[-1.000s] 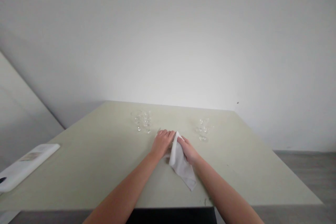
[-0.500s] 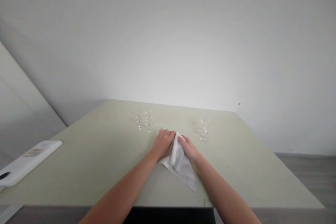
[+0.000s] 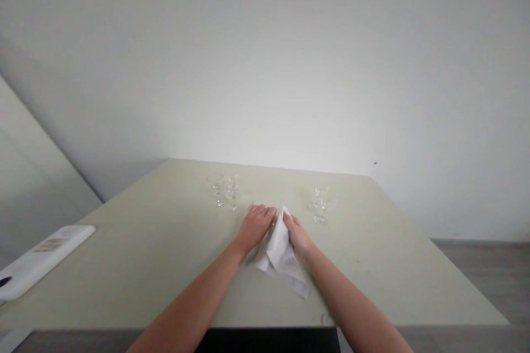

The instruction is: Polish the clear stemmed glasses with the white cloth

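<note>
Near the middle of the table, my left hand [image 3: 254,227] is closed around a clear glass [image 3: 249,207]. Only a bit of its rim shows past the fingers, and the rest is hidden. Close beside it, my right hand [image 3: 298,235] grips a white cloth [image 3: 280,253], thumb on top. The cloth is bunched against the glass between both hands, and its loose end hangs toward me onto the table.
Stemmed glasses [image 3: 218,190] stand beyond my left hand, and more clear glasses [image 3: 320,205] are beyond my right. A white board-like object [image 3: 45,259] lies at the left edge of the pale green table [image 3: 144,253]. A wall [image 3: 269,94] rises behind it.
The cloth has shifted and folded differently between my hands, its top now a narrower peak. My right hand has turned slightly. The glasses beyond have stayed in place.
</note>
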The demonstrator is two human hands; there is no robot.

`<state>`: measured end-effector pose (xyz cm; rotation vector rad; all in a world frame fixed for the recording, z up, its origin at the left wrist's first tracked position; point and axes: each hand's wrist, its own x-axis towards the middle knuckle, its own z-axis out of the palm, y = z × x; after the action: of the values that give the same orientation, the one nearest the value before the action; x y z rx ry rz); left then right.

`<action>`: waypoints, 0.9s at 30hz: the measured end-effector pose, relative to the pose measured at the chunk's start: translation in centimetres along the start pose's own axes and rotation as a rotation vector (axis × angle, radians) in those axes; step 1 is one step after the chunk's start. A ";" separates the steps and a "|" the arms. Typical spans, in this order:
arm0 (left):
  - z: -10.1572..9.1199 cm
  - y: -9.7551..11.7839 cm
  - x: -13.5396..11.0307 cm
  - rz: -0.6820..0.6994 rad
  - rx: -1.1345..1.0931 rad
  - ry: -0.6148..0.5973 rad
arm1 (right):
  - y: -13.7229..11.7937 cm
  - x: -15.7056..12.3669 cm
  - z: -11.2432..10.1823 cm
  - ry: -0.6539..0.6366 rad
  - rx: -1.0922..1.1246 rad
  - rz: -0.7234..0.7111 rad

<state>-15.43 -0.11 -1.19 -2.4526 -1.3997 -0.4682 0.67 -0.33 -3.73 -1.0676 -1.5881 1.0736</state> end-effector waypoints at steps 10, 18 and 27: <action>1.5 -0.3 0.3 -0.098 -0.078 -0.099 | -1.2 -0.7 -0.9 -0.087 -0.437 -0.396; 0.9 -0.1 0.1 0.061 0.013 0.039 | 0.1 -0.4 -0.7 -0.077 -0.019 -0.014; 0.9 -0.3 0.3 -0.053 -0.026 0.051 | -0.6 -0.4 0.1 0.030 -0.194 -0.224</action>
<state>-15.40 0.58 -1.90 -2.4117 -1.4493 -0.5603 0.59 -0.92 -3.23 -0.9984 -1.7680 0.7625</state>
